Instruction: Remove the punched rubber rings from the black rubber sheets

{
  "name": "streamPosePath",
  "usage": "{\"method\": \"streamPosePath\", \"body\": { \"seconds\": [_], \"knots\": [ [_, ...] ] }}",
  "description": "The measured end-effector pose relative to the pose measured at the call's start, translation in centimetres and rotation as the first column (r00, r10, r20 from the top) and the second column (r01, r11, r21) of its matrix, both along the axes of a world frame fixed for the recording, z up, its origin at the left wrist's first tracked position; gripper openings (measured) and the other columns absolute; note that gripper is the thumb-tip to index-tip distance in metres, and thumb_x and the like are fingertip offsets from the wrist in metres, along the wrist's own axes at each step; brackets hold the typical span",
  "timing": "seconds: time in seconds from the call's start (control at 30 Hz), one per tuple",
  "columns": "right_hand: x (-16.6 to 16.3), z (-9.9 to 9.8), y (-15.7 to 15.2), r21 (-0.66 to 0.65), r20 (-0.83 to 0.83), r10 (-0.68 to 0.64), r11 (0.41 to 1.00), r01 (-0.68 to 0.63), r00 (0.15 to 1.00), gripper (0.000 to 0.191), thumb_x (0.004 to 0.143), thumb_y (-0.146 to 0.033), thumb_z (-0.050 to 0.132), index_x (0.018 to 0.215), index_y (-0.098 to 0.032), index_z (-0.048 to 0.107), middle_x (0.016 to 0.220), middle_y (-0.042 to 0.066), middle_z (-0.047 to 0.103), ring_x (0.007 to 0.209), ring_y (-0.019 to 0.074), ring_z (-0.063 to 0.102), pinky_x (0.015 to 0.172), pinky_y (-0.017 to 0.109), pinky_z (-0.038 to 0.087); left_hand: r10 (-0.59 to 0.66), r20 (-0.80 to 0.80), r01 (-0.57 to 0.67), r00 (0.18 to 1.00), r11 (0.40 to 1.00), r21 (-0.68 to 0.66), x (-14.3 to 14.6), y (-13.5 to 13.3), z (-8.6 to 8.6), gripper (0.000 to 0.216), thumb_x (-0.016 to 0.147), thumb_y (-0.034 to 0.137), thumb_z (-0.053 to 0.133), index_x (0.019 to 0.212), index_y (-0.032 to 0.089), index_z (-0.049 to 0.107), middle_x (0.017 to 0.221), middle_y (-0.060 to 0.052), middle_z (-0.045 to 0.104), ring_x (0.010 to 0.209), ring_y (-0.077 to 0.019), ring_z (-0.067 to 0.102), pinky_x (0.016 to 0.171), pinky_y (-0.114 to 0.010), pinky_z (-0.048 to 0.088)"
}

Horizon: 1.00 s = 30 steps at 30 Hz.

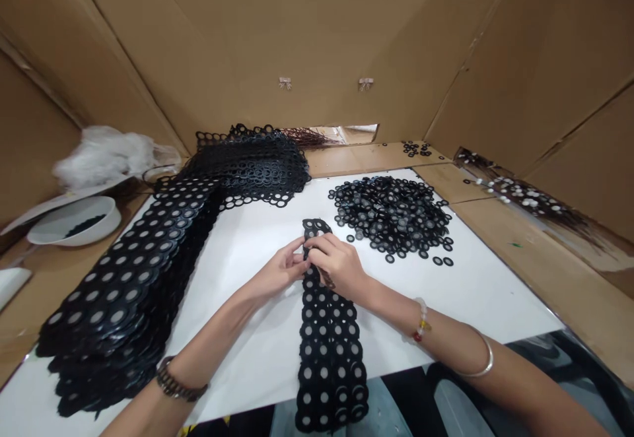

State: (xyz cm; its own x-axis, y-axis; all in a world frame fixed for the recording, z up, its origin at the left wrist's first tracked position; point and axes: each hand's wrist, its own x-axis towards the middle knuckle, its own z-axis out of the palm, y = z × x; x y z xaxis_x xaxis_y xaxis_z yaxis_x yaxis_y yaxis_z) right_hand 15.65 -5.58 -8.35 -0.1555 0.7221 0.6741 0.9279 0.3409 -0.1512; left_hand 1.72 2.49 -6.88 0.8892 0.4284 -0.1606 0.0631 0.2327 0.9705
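Note:
A long black strip (pixel 321 351) patterned with pale round discs runs from the middle of the white board down over its front edge. Near the strip's far end, my left hand (pixel 284 267) pinches its left edge between thumb and fingers. My right hand (pixel 341 265) bends over the same part from the right, its fingers closed at the strip; a thin brownish thing under the palm is too hidden to name. Beyond my right hand lies a heap of small black rings (pixel 391 216) with grey centres, a few scattered loose around it.
A thick stack of disc-patterned black strips (pixel 119 285) covers the left side of the white board (pixel 242 239). Behind it is a pile of black ring netting (pixel 252 166). A white bowl (pixel 104 226) with black bits and clear plastic wrap (pixel 109 156) sit at left. Cardboard walls (pixel 317 41) enclose the area.

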Motion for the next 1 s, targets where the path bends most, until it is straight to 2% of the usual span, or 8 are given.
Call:
{"method": "streamPosePath", "body": {
  "seconds": [0.13,0.23,0.37,0.47,0.53,0.73,0.83,1.0],
  "knots": [
    [-0.2,0.0,-0.1,-0.02,0.037,-0.022,1.0,0.022,0.999,0.016,0.08,-0.008,0.046,0.074,-0.019,0.056,0.1,0.007,0.063,0.082,0.0213,0.052,0.053,0.029,0.039,-0.016,-0.003,0.016,1.0,1.0,0.025,0.1,0.1,0.0,0.061,0.077,0.041,0.066,0.126,0.015,0.041,0.072,-0.002,0.057,0.064,-0.014,0.051,0.058,-0.024,0.034],
    [0.1,0.0,0.0,-0.007,-0.184,0.071,0.997,-0.074,0.98,0.02,0.083,-0.007,0.041,0.076,-0.019,0.056,0.097,0.007,0.065,0.086,0.0207,0.055,0.062,0.029,0.045,0.008,-0.015,-0.008,1.0,1.0,0.009,0.1,0.2,-0.2,0.064,0.074,0.04,0.069,0.125,0.015,0.042,0.065,0.002,0.052,0.057,-0.0107,0.046,0.055,-0.023,0.031],
    [1.1,0.3,0.2,0.029,-0.602,0.078,0.997,-0.076,0.795,0.021,0.086,-0.009,0.041,0.083,-0.02,0.058,0.084,0.003,0.067,0.075,0.0161,0.06,0.068,0.029,0.047,0.03,-0.037,-0.03,0.999,0.999,-0.025,0.1,0.4,-0.4,0.067,0.069,0.04,0.073,0.125,0.015,0.045,0.061,0.004,0.052,0.055,-0.01,0.045,0.056,-0.023,0.033],
    [1.8,0.4,0.4,-0.041,-0.739,0.08,0.986,-0.162,0.669,0.015,0.087,-0.017,0.047,0.078,-0.021,0.057,0.088,0.002,0.066,0.078,0.0168,0.061,0.07,0.03,0.048,0.021,-0.045,-0.025,0.999,0.997,-0.076,0.1,0.4,-0.3,0.059,0.069,0.035,0.074,0.12,0.013,0.051,0.069,-0.001,0.06,0.063,-0.0135,0.054,0.064,-0.026,0.04],
    [2.0,0.3,0.5,-0.038,-0.755,0.115,0.975,-0.218,0.646,0.017,0.087,-0.02,0.049,0.07,-0.02,0.053,0.094,0.004,0.063,0.086,0.0185,0.059,0.076,0.032,0.047,0.042,-0.035,-0.047,0.998,0.99,-0.131,0.0,0.5,-0.1,0.051,0.07,0.028,0.073,0.116,0.013,0.055,0.076,-0.004,0.064,0.068,-0.0149,0.058,0.069,-0.028,0.043],
    [1.6,0.0,0.3,-0.011,-0.633,0.121,0.986,-0.165,0.765,0.018,0.086,-0.02,0.05,0.068,-0.02,0.05,0.089,0.004,0.053,0.081,0.0178,0.054,0.07,0.031,0.045,0.24,0.004,-0.229,0.971,0.932,-0.28,-0.1,0.7,0.4,0.045,0.072,0.008,0.062,0.115,0.017,0.057,0.095,-0.006,0.068,0.084,-0.016,0.061,0.078,-0.026,0.044],
    [1.4,0.0,0.1,0.011,-0.535,0.134,0.988,-0.151,0.834,0.016,0.086,-0.019,0.05,0.07,-0.02,0.049,0.092,0.005,0.054,0.077,0.0165,0.053,0.065,0.029,0.043,0.246,0.03,-0.225,0.969,0.925,-0.307,0.0,0.5,0.6,0.045,0.074,0.007,0.061,0.117,0.017,0.056,0.1,-0.006,0.068,0.088,-0.0164,0.061,0.078,-0.025,0.044],
    [1.2,0.0,-0.1,0.024,-0.373,0.1,0.995,-0.097,0.922,0.017,0.086,-0.018,0.049,0.069,-0.02,0.049,0.091,0.005,0.055,0.075,0.0159,0.051,0.061,0.027,0.04,0.195,0.107,-0.159,0.975,0.947,-0.279,0.3,0.2,0.2,0.054,0.073,0.013,0.069,0.123,0.019,0.05,0.106,-0.007,0.067,0.097,-0.0203,0.061,0.088,-0.029,0.042]
  ]
}}
